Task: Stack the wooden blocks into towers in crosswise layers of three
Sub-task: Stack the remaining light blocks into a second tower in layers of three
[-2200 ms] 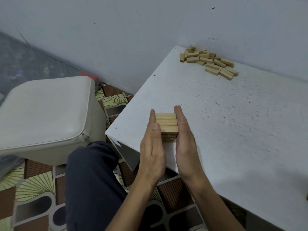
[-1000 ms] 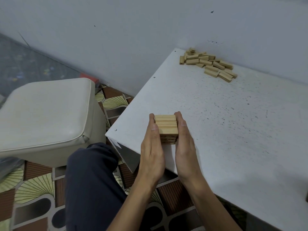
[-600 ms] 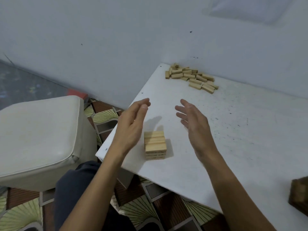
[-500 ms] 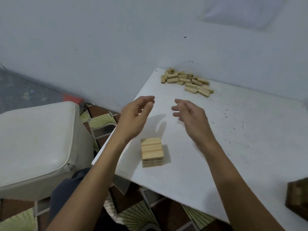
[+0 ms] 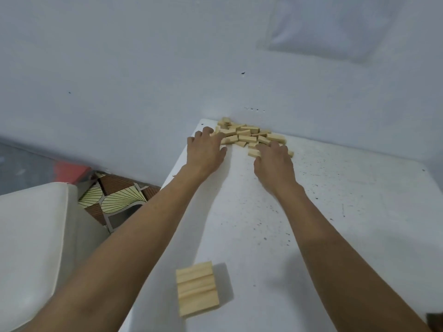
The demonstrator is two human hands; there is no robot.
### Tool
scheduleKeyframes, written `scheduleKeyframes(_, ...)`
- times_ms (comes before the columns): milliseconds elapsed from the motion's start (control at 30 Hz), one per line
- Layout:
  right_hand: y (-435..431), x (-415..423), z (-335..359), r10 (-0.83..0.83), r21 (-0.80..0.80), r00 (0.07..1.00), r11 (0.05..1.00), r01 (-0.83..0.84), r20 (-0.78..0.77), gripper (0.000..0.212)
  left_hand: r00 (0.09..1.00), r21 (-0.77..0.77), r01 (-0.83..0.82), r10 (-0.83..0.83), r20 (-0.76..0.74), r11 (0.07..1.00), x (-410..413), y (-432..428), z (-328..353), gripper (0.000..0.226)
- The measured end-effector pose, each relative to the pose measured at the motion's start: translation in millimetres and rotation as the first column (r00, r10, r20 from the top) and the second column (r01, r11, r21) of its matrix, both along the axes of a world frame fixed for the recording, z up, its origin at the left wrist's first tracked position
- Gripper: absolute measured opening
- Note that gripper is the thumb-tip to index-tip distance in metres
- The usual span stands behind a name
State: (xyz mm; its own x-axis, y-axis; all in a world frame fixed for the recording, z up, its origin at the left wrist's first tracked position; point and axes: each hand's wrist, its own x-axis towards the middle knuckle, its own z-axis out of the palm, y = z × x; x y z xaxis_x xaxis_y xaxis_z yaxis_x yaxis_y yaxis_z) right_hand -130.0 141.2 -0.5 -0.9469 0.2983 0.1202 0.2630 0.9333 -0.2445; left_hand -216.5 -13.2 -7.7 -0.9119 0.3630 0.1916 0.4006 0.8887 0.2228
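Note:
A short tower of wooden blocks (image 5: 197, 287) stands near the front left edge of the white table (image 5: 347, 224), its top layer showing three blocks side by side. A pile of loose wooden blocks (image 5: 247, 136) lies in the far corner against the wall. Both arms stretch out to it. My left hand (image 5: 206, 149) lies on the pile's left side with spread fingers touching blocks. My right hand (image 5: 275, 161) covers the pile's right side, its fingers bent down over blocks and its fingertips hidden.
A white cushioned seat (image 5: 31, 248) stands left of the table, over a patterned floor (image 5: 112, 197). The grey wall (image 5: 167, 68) runs right behind the pile. A dark object (image 5: 435, 319) shows at the bottom right corner.
Both hands let go of the tower, rose and reached forward to the loose pile. The view moved forward with them, and the tower stands alone.

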Motion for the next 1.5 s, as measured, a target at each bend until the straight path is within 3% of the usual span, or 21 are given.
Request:
scheduleKeyframes(200, 3.6, -14.0, -13.7, -0.005, 0.081, 1.0, 0.997, 0.006, -0.003, 0.03, 0.994, -0.075, -0.075, 0.068, -0.084, 0.994, -23.8, 13.2, -16.9, 0.034)
scheduleKeyframes(467, -0.6, -9.7, -23.4, -0.044, 0.113, 0.995, 0.992, 0.054, -0.093, 0.031, 0.98, -0.014, -0.088, 0.084, -0.181, 0.996, -28.0, 17.3, -23.6, 0.027)
scheduleKeyframes(700, 0.8, 2.5, -25.8, -0.009, -0.018, 0.983, 1.0, 0.006, -0.184, 0.029, 0.972, 0.147, -0.037, 0.069, -0.223, 0.988, -12.9, 6.5, -12.9, 0.026)
scheduleKeyframes(900, -7.0, 52.1, -8.3, 0.01, -0.213, 0.95, 0.974, -0.081, -0.312, 0.026, 0.978, 0.257, 0.191, -0.162, -0.13, 0.948, 32.6, -12.5, 13.6, 0.016)
scheduleKeyframes(1100, -12.3, 131.8, 7.3, 0.043, -0.244, 0.945, 0.961, -0.128, -0.324, 0.025, 0.961, 0.281, 0.25, -0.273, 0.045, 0.927, 97.1, -13.9, 40.3, 0.019)
scheduleKeyframes(1300, -6.1, 207.7, 13.7, 0.055, -0.302, 0.922, 0.936, -0.181, -0.382, 0.025, 0.924, 0.272, 0.271, -0.329, 0.194, 0.923, 163.2, -4.7, 76.9, 0.021)
scheduleKeyframes(1500, -3.1, 264.5, 12.4, 0.117, -0.289, 0.897, 0.922, -0.258, -0.427, 0.022, 0.932, 0.167, 0.249, -0.283, 0.226, 0.954, 235.7, 3.6, 90.8, 0.022)
